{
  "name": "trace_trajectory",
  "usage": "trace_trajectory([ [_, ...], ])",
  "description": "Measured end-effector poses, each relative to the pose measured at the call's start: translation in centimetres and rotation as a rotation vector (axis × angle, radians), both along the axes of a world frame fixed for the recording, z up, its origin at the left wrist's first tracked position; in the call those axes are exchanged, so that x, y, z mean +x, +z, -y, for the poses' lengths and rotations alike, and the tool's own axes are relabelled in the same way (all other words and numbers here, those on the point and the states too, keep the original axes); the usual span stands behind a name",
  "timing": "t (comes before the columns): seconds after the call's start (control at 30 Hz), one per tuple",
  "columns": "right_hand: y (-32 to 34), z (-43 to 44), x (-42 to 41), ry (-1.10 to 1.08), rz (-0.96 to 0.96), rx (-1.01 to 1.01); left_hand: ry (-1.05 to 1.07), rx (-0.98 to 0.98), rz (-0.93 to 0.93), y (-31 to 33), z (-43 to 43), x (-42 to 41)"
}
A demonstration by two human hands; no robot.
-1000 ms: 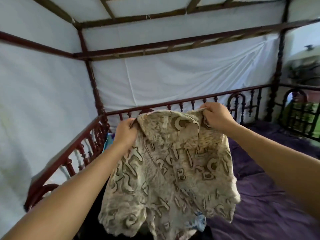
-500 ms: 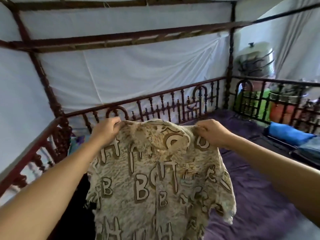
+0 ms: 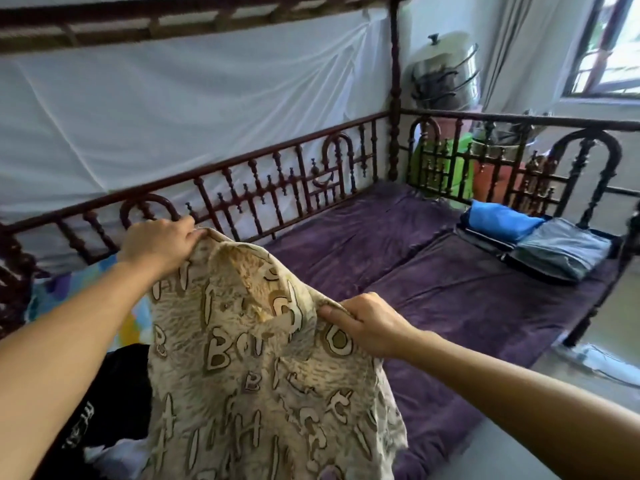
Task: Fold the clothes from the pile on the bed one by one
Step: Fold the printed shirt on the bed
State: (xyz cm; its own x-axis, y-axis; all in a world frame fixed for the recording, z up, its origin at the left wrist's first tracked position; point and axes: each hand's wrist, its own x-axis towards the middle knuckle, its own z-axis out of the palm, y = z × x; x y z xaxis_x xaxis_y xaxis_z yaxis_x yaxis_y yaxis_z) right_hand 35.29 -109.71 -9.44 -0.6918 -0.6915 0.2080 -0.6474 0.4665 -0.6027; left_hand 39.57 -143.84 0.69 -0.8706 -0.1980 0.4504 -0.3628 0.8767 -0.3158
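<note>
I am watching both hands holding up a beige T-shirt printed with brown letters (image 3: 263, 375). The left hand (image 3: 157, 249) is gripping one shoulder of it, with the fingers curled over the fabric and the thumb pressing along the top edge. The right hand (image 3: 367, 323) is pinching the other shoulder, its fingers folded round a bunched ridge of cloth, and it is sitting lower and nearer to me than the left. The collar opening is gaping between the two hands. The body of the shirt is hanging below them, its hem running out of my view.

Under the left forearm a black garment with white print (image 3: 110, 393) is lying in the pile. A scrap of white cloth (image 3: 114, 455) is lying just beside it, and a bright patterned cloth (image 3: 62, 289) is showing beyond that forearm. Past the right hand the purple bedsheet (image 3: 467, 299) is stretching away. Well beyond that hand, a folded blue garment (image 3: 502, 220) is lying just beside a folded grey one (image 3: 561, 249). Beyond the left hand a turned wooden railing (image 3: 277, 188) is running along the bed, with white netting (image 3: 173, 116) hanging behind it.
</note>
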Motion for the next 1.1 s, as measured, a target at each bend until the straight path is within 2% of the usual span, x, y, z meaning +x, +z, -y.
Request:
trace_trajectory([
  [0.07,-1.5,-1.9,-2.0,-0.082,0.019,-0.038,0.035,0.082,-0.034,-1.5,-0.5,-2.4],
  [0.2,-4.9,-5.9,-7.2,-0.236,0.085,-0.015,-0.012,0.232,0.069,-5.3,-2.1,-7.2],
  [0.5,-12.6,-13.5,-20.1,-0.506,0.219,0.133,-0.317,0.065,0.259,-13.6,-10.1,-26.7],
  [0.73,-16.2,-21.4,-32.7,-0.767,0.294,0.252,-0.376,0.275,0.428,-19.3,-19.8,-44.6],
  [0.93,-20.7,-29.1,-42.4,-0.912,0.307,0.305,-0.364,0.344,0.400,-23.0,-29.7,-55.6],
  [1.1,-25.5,-34.6,-52.2,-0.916,0.386,0.399,-0.340,0.421,0.391,-27.4,-35.9,-64.6],
])
